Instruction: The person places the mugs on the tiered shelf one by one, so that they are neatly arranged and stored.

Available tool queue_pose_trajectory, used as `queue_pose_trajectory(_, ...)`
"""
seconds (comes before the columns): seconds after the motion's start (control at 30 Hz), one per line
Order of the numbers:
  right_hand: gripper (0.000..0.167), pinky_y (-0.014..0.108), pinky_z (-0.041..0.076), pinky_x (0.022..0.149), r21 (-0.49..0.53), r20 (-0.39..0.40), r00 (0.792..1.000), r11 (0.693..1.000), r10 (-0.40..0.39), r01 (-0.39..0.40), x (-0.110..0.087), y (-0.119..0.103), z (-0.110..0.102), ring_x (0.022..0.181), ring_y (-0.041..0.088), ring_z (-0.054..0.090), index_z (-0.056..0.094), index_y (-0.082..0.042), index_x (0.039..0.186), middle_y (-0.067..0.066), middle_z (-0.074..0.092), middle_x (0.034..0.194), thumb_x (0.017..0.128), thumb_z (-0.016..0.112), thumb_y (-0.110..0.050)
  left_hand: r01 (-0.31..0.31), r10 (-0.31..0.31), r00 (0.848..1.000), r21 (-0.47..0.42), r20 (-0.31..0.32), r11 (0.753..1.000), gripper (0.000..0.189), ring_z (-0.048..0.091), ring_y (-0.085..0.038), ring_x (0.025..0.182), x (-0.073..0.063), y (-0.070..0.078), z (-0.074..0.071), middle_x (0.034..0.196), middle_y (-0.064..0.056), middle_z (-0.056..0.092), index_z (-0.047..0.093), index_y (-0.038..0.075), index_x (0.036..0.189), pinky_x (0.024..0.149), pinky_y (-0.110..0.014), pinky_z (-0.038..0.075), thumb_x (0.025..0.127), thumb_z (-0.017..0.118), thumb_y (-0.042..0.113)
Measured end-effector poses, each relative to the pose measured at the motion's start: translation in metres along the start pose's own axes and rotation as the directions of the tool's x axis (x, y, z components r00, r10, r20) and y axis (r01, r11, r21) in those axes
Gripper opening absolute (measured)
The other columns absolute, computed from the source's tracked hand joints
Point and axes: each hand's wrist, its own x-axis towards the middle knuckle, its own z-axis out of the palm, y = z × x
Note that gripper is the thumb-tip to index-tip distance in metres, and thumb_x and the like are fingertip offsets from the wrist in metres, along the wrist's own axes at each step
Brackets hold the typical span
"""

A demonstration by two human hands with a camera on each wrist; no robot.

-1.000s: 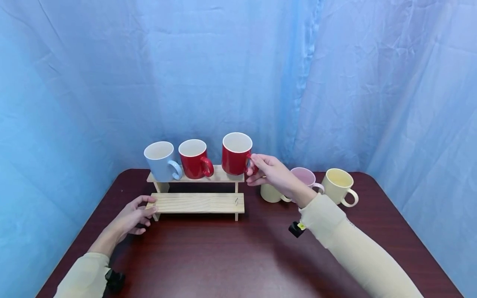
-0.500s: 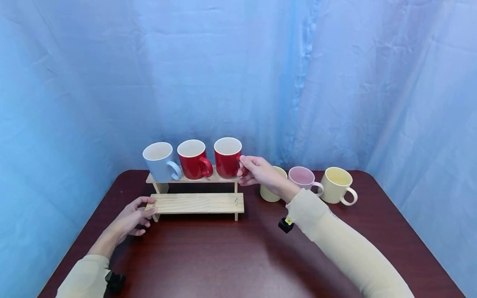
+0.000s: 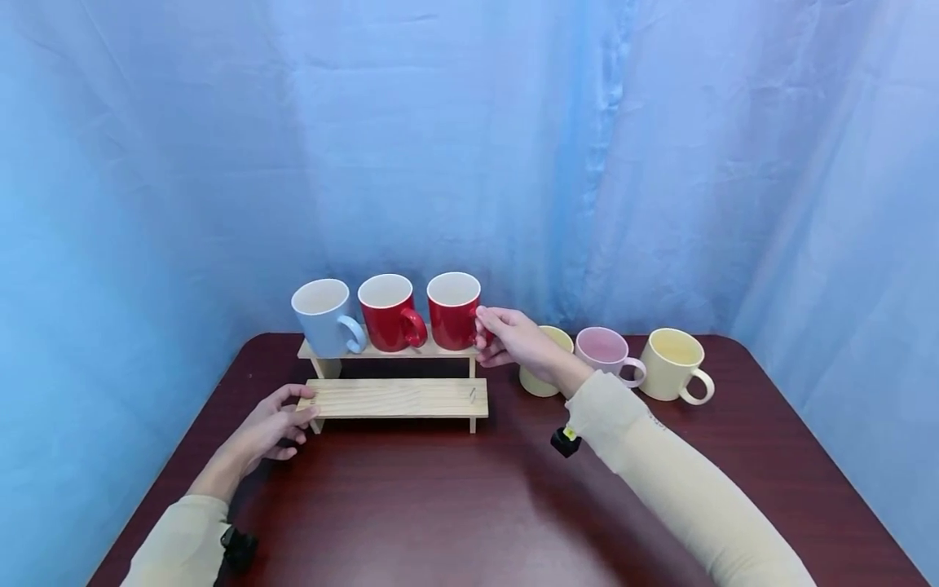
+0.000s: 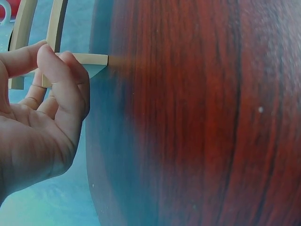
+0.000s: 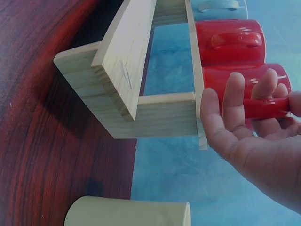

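Note:
A two-tier wooden rack (image 3: 399, 399) stands on the table, with a light blue mug (image 3: 323, 322) and a red mug (image 3: 386, 314) on its upper shelf. To their right, at that shelf's right end, is a second red mug (image 3: 452, 314), upright. My right hand (image 3: 519, 342) holds this mug by its handle (image 5: 265, 108), fingers and thumb around it in the right wrist view. At the rack's left side my left hand (image 3: 267, 424) pinches the end of the lower shelf between thumb and fingers. The left wrist view shows that hand (image 4: 51, 103) against the rack's end.
Right of the rack stand a yellow mug (image 3: 539, 381), partly behind my right hand, a pink mug (image 3: 601, 346) and another yellow mug (image 3: 667, 367). Blue curtains (image 3: 440, 147) hang around the dark red-brown table (image 3: 411, 505).
My right hand has brought the right-hand red mug left and down to the upper shelf, beside the other red mug. My left hand keeps its hold on the rack.

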Motion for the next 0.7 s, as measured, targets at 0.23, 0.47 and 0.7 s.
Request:
queue_pose_trajectory(0.23, 0.038, 0.043, 0.058, 0.083, -0.022, 0.002, 1.000, 1.000, 0.005, -0.005, -0.0014, -0.0013, 0.0005, 0.081, 0.028, 0.061, 0.054, -0.004, 0.101, 0.012, 0.058, 0.089, 0.108, 0.046, -0.041, 0.003, -0.003, 1.000, 0.005, -0.010, 1.000, 0.048, 0.058, -0.021, 0.071, -0.0020, 0.0005, -0.0003, 0.095, -0.011, 0.056, 0.041, 0.013, 0.140, 0.056, -0.035, 0.054, 0.100, 0.063, 0.028)
queue_pose_trajectory(0.47, 0.038, 0.039, 0.058, 0.080, -0.012, -0.011, 1.000, 1.000, 0.005, -0.005, 0.0005, 0.0010, 0.0031, 0.080, 0.025, 0.061, 0.055, -0.007, 0.100, 0.011, 0.058, 0.088, 0.108, 0.046, -0.043, 0.009, -0.008, 1.000, 0.015, -0.007, 1.000, 0.049, 0.058, -0.021, 0.071, -0.0013, 0.0001, -0.0028, 0.096, -0.010, 0.056, 0.041, 0.013, 0.140, 0.056, -0.035, 0.055, 0.100, 0.064, 0.029)
queue_pose_trajectory(0.7, 0.039, 0.039, 0.058, 0.080, 0.010, -0.028, 0.999, 1.000, 0.021, -0.021, -0.0034, 0.0051, -0.0027, 0.082, 0.029, 0.060, 0.055, -0.005, 0.101, 0.010, 0.058, 0.088, 0.107, 0.047, -0.042, 0.008, -0.008, 1.000, 0.005, 0.005, 1.000, 0.045, 0.058, -0.021, 0.070, 0.0048, 0.0012, 0.0049, 0.094, -0.010, 0.056, 0.042, 0.014, 0.139, 0.056, -0.034, 0.054, 0.100, 0.063, 0.025)
